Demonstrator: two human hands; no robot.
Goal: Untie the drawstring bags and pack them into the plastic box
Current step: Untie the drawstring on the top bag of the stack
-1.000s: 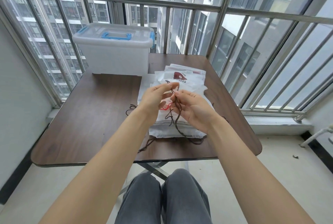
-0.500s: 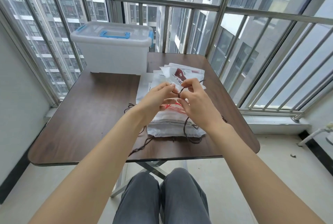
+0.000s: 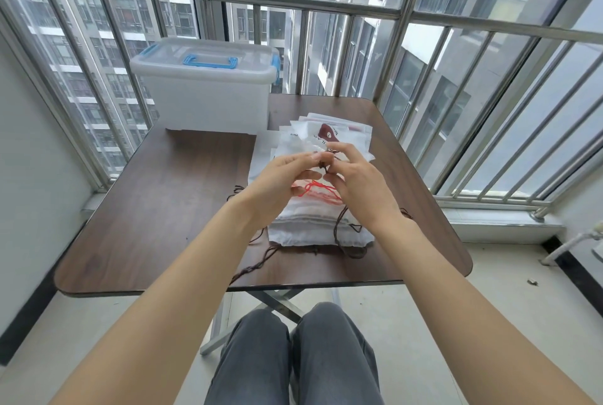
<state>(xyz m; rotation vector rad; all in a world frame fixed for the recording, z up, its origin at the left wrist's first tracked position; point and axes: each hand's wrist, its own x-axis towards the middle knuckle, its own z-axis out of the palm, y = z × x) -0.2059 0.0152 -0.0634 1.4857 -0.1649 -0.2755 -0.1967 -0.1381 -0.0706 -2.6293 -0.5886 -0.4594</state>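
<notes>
Picking at a dark cord (image 3: 326,167) mid-frame, left hand (image 3: 283,183) and right hand (image 3: 354,183) close together, fingertips pinching its knot above the stack of bags (image 3: 321,225) at the table (image 3: 156,209) centre. Risking tightening the knot by tugging the wrong strand. Box (image 3: 205,91) sitting lidded, upper left.

Both hands, left hand (image 3: 280,182) and right hand (image 3: 355,186), pinch a dark drawstring (image 3: 324,168) above stacked white drawstring bags (image 3: 313,228) on the desk (image 3: 163,209); the lidded plastic box (image 3: 205,88) stands behind.
</notes>
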